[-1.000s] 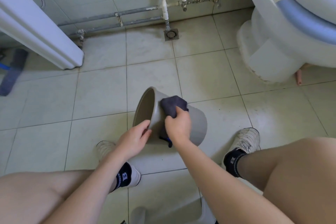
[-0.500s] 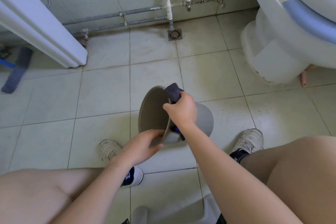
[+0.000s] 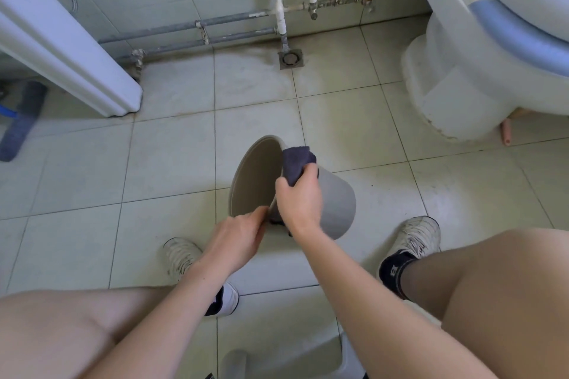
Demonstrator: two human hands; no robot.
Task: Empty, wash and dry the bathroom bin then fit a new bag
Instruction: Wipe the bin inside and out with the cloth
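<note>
Bin (image 3: pixel 337 206) sits tipped on its side at the middle of the frame, grey, open mouth facing left, over the tiled floor (image 3: pixel 172 163) between the person's white sneakers. Left hand (image 3: pixel 235 237) grips the lower rim, fingers curled over the edge. Right hand (image 3: pixel 300 198) is clenched around a dark blue cloth (image 3: pixel 297 161) and presses it against the upper rim and outer wall. Toilet (image 3: pixel 462 77) fills the upper right, floor drain (image 3: pixel 290 58) sits top centre.

One bin (image 3: pixel 337 209), one cloth (image 3: pixel 296 163), two hands, two shoes, one toilet (image 3: pixel 462 77).
</note>
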